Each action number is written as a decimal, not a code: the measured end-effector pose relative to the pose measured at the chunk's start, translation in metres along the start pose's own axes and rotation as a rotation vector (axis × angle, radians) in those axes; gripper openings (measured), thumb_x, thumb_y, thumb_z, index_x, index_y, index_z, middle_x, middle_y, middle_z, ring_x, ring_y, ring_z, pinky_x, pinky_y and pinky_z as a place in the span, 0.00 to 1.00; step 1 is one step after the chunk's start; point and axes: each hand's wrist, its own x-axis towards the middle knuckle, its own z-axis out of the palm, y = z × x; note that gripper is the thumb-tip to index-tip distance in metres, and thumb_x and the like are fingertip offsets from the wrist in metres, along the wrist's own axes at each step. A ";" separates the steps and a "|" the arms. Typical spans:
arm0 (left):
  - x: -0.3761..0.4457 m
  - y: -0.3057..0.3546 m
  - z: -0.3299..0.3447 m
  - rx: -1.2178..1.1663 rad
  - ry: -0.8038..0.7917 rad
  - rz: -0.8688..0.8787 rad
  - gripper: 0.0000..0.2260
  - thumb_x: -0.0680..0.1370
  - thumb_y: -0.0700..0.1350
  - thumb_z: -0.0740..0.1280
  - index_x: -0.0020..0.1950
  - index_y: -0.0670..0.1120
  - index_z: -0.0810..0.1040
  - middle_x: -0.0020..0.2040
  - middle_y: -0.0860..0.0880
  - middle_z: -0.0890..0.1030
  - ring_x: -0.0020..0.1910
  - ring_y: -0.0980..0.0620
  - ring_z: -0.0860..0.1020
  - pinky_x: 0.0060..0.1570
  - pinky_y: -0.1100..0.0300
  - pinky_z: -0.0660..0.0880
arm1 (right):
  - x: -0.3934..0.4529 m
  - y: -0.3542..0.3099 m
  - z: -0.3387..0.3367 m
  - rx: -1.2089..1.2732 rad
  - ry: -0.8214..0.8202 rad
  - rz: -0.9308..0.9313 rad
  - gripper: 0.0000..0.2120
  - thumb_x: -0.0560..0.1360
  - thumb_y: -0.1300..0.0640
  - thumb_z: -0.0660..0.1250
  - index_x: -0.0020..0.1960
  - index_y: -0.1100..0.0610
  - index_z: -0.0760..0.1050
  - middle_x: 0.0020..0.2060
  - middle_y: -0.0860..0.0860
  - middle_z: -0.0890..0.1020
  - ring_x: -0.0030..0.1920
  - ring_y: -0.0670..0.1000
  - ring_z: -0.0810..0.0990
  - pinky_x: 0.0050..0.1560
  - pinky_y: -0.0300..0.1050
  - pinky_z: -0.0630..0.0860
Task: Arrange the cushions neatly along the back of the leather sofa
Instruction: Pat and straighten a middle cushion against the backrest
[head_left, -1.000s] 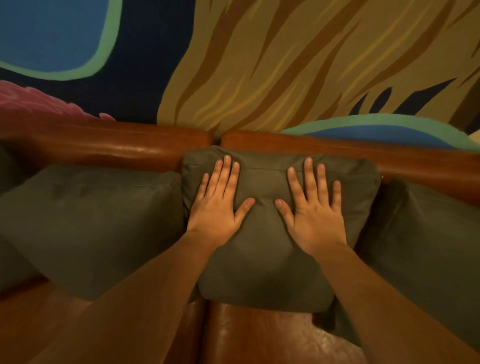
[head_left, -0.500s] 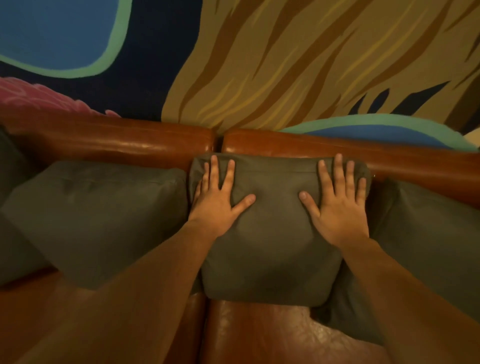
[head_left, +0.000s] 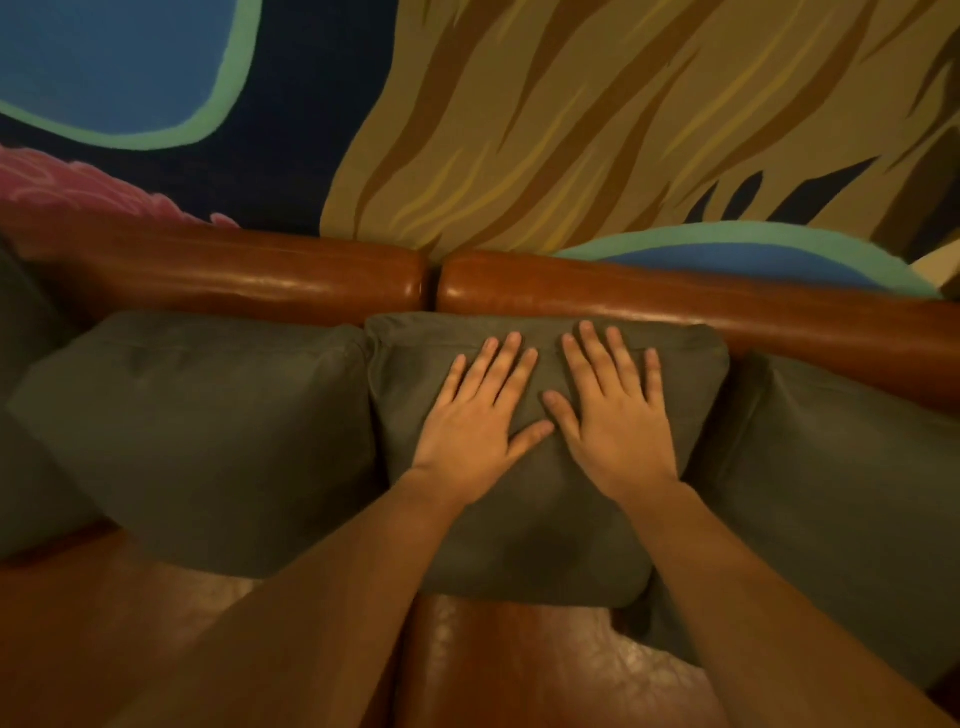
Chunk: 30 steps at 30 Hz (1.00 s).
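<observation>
My grip is no hold at all: my left hand (head_left: 475, 431) and right hand (head_left: 613, 421) lie flat and spread, palms down, side by side on the upper face of the middle cushion (head_left: 540, 514), thumbs almost touching. That cushion leans against the back of the leather sofa (head_left: 260, 280), right below the seam where the two back rolls meet, its foot on the seat. The left cushion (head_left: 197, 431) touches it along one edge; the right cushion (head_left: 841, 478) sits partly tucked behind its other side. I judge the grey fabric soft and light, dimpling under my palms, matte enough not to slide. To shift it I would take it by the two upper corners or pinch both side edges, since pressure in the middle only dents the filling.
</observation>
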 end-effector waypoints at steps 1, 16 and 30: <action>-0.001 0.001 -0.002 -0.030 0.084 0.023 0.35 0.83 0.67 0.51 0.85 0.50 0.47 0.85 0.50 0.44 0.83 0.51 0.43 0.81 0.47 0.45 | 0.000 0.002 -0.004 0.026 0.079 0.001 0.32 0.84 0.37 0.49 0.84 0.52 0.53 0.83 0.50 0.52 0.83 0.52 0.48 0.80 0.58 0.38; -0.022 -0.020 -0.002 -0.006 0.049 -0.113 0.37 0.83 0.67 0.48 0.84 0.46 0.42 0.84 0.48 0.40 0.83 0.50 0.42 0.81 0.52 0.41 | -0.022 0.035 -0.009 0.039 0.168 0.185 0.36 0.85 0.37 0.49 0.84 0.55 0.45 0.83 0.54 0.44 0.83 0.55 0.42 0.80 0.59 0.38; -0.012 -0.050 -0.017 0.030 -0.041 -0.336 0.41 0.81 0.72 0.43 0.84 0.46 0.42 0.84 0.48 0.41 0.82 0.50 0.37 0.80 0.51 0.36 | -0.011 0.045 -0.008 0.017 -0.030 0.153 0.34 0.85 0.36 0.45 0.84 0.53 0.46 0.83 0.51 0.49 0.83 0.51 0.43 0.82 0.54 0.42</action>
